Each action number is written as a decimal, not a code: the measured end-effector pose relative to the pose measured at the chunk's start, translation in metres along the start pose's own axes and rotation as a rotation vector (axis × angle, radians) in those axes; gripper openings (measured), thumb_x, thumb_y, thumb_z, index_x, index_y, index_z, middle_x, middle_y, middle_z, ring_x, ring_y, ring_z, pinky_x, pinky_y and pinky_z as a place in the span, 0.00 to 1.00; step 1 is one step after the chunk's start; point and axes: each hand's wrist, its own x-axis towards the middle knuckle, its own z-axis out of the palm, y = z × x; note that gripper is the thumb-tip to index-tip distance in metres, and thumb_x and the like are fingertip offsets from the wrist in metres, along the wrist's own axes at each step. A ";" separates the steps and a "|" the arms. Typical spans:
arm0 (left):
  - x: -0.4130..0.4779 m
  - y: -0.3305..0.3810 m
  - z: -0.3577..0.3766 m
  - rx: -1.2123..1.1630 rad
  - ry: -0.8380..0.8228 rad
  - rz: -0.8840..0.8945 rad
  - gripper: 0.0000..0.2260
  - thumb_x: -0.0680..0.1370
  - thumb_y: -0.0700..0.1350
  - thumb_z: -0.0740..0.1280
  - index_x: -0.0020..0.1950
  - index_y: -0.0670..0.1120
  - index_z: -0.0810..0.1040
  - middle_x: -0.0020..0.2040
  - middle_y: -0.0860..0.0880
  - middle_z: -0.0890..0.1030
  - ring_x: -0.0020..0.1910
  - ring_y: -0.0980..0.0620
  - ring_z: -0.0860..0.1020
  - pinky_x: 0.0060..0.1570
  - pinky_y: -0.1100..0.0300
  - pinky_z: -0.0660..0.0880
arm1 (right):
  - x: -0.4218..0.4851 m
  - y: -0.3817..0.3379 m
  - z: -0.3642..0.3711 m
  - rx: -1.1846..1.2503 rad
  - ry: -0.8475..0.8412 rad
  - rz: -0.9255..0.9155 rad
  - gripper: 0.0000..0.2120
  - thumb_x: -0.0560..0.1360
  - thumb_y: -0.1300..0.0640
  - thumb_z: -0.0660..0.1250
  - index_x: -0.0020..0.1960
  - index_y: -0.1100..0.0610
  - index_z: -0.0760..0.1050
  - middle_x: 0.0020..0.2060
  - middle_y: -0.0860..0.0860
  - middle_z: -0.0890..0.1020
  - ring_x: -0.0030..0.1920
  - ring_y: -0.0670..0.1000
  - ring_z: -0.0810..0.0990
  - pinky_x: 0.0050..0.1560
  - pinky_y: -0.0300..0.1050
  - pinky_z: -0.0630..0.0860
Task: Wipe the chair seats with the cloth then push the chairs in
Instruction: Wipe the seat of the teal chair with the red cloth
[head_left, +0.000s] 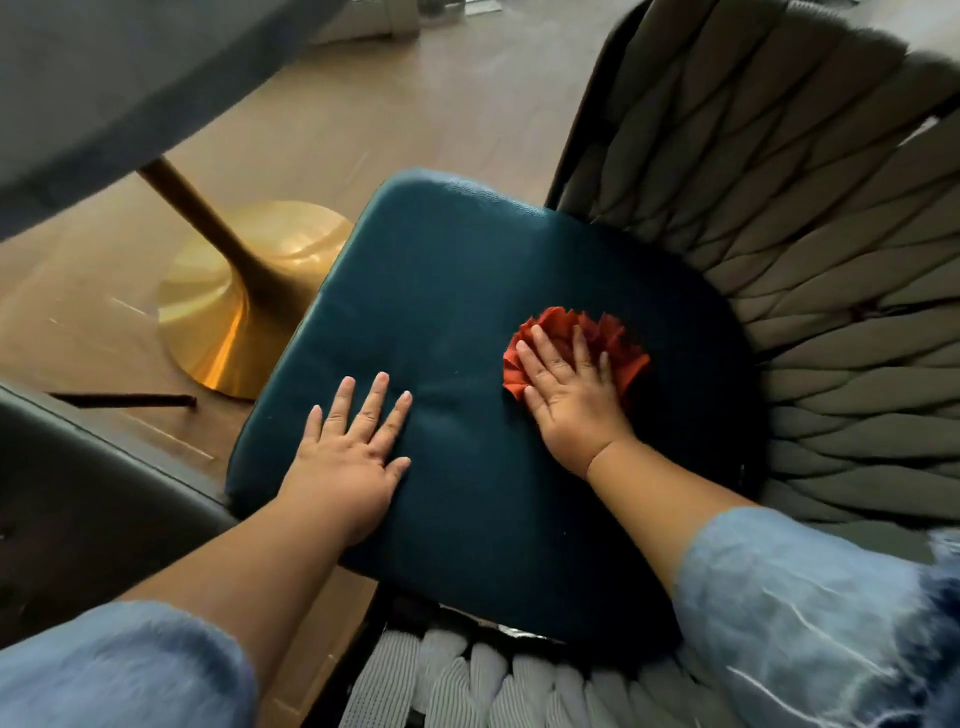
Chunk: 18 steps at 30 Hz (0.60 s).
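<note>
Pale blue sleeves filled the lower corners of the frame, with bare forearms reaching up from them onto the teal seat cushion at the centre. Lower left of centre, the left hand lay flat on the cushion, fingers spread and straight, gripping nothing. Right of centre, the right hand pressed palm down on the orange cloth, its fingers splayed across the crumpled fabric rather than curled around it; the cloth's ruffled edges fanned out beyond the fingertips onto the cushion. Grey woven straps of the chair back curved around the right side of the frame and along the bottom edge. At upper left a grey tabletop overhung a gold pedestal base standing on the wooden floor, just beside the cushion's left edge.
</note>
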 end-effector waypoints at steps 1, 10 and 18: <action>0.000 0.001 -0.003 0.007 -0.016 -0.005 0.28 0.80 0.59 0.44 0.70 0.58 0.26 0.70 0.55 0.25 0.75 0.46 0.30 0.75 0.46 0.38 | -0.011 -0.009 0.002 -0.002 -0.048 -0.104 0.31 0.73 0.40 0.35 0.76 0.42 0.45 0.73 0.38 0.40 0.76 0.55 0.35 0.73 0.60 0.38; -0.010 0.024 -0.020 0.011 0.051 -0.010 0.27 0.82 0.55 0.48 0.77 0.53 0.39 0.78 0.50 0.37 0.78 0.46 0.40 0.75 0.48 0.49 | -0.092 0.059 0.006 -0.040 -0.124 -0.239 0.26 0.77 0.45 0.44 0.74 0.45 0.55 0.73 0.42 0.54 0.74 0.57 0.47 0.72 0.65 0.52; -0.005 0.063 -0.018 -0.005 0.005 0.024 0.27 0.80 0.60 0.47 0.74 0.63 0.34 0.76 0.57 0.32 0.76 0.46 0.32 0.73 0.38 0.45 | -0.130 0.046 0.023 -0.231 -0.243 -0.765 0.23 0.78 0.44 0.53 0.73 0.42 0.62 0.72 0.39 0.66 0.74 0.57 0.59 0.73 0.57 0.51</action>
